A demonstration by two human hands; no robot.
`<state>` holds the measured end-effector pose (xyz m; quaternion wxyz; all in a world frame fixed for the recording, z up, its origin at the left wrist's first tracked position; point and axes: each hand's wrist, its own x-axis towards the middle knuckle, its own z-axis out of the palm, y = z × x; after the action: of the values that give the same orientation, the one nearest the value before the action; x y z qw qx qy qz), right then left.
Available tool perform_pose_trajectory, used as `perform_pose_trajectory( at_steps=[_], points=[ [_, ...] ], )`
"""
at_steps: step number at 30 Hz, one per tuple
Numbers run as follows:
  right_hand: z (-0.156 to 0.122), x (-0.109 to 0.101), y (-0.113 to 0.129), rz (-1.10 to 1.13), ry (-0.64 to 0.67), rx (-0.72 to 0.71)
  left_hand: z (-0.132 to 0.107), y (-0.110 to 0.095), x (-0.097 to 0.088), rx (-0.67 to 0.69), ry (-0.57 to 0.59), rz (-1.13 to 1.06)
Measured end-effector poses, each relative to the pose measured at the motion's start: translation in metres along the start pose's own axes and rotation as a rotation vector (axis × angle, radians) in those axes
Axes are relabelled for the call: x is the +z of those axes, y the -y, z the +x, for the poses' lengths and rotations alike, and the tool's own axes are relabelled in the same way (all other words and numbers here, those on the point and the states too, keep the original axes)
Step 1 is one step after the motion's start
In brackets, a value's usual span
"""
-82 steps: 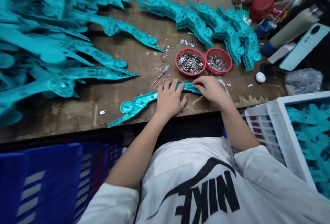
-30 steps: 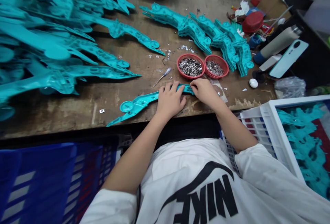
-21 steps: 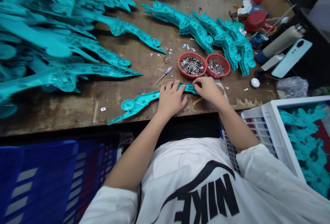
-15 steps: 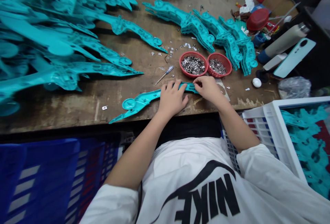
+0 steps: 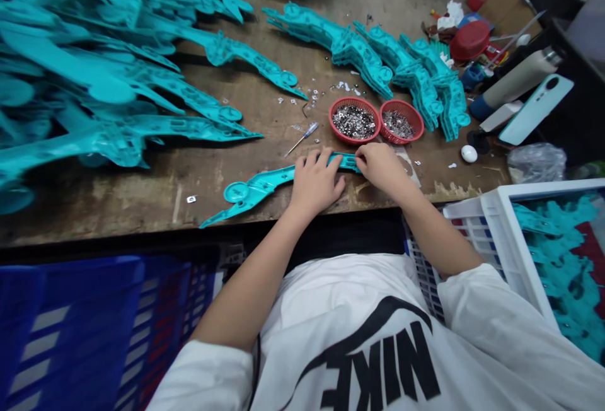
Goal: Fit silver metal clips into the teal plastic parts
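At the wooden table's [image 5: 118, 219] front edge, a left hand [image 5: 316, 181] with spread fingers [image 5: 312, 160] pins a teal plastic strip [image 5: 258, 185] flat while the right hand [image 5: 382, 168] pinches its far end, red baskets [image 5: 329, 120] of metal bits [image 5: 353, 122] within easy reach.

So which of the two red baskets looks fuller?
The left basket: silver bits nearly fill it, while the right basket holds a smaller heap with more red showing.
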<state>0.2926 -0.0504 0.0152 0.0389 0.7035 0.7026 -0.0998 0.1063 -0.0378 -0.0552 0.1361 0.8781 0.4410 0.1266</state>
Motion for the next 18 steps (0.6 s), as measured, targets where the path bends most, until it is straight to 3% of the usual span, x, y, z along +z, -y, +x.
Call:
perform_pose_trajectory(
  at_steps=[6,10,15,18],
  points=[
    [0.0,0.009,0.002,-0.041,-0.02,-0.032,0.0,0.002,0.002,0.002,-0.009,-0.003],
    [0.006,0.011,-0.013,0.026,-0.047,-0.124,0.0,0.003,0.004,0.008,-0.029,-0.018],
    [0.046,-0.003,-0.044,0.144,-0.294,-0.118,-0.001,0.003,0.004,0.009,-0.023,-0.007],
    [0.077,-0.011,-0.055,0.085,-0.264,-0.075,-0.001,0.003,0.003,0.013,-0.02,0.002]
  ],
)
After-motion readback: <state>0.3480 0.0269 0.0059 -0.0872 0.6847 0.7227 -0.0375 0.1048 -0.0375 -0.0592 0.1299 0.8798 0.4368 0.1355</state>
